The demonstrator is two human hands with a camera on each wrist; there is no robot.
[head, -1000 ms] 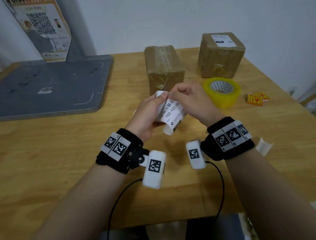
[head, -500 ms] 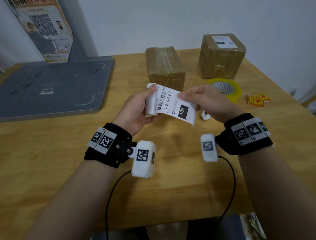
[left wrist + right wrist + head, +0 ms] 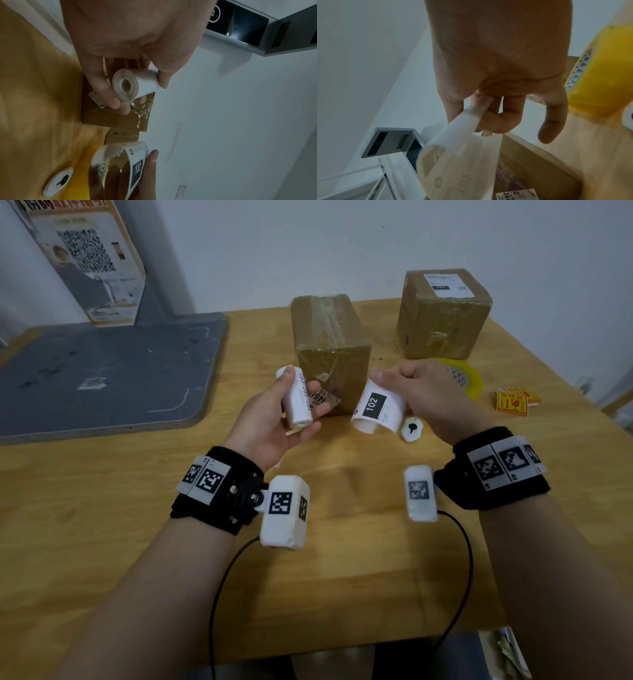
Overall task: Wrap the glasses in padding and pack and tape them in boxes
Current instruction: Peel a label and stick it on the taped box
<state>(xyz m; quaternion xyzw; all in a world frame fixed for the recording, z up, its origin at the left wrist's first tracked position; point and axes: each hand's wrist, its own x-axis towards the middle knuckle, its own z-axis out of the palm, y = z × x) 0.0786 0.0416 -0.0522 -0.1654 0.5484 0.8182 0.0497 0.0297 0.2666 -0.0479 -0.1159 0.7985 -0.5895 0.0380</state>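
Head view: right hand (image 3: pixel 414 392) pinches a curled label (image 3: pixel 376 407) printed "102".

Bare forearms; each wrist wears a black strap (image 3: pixel 219 491) with white coded tags, a white camera block (image 3: pixel 284 511) and black cable (image 3: pixel 219 594).

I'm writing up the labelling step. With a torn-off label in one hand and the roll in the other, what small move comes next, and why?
Probably carry the 102 label in the right hand to the near box: its top shows only tape, while the far box already bears one. The left hand holds the roll.
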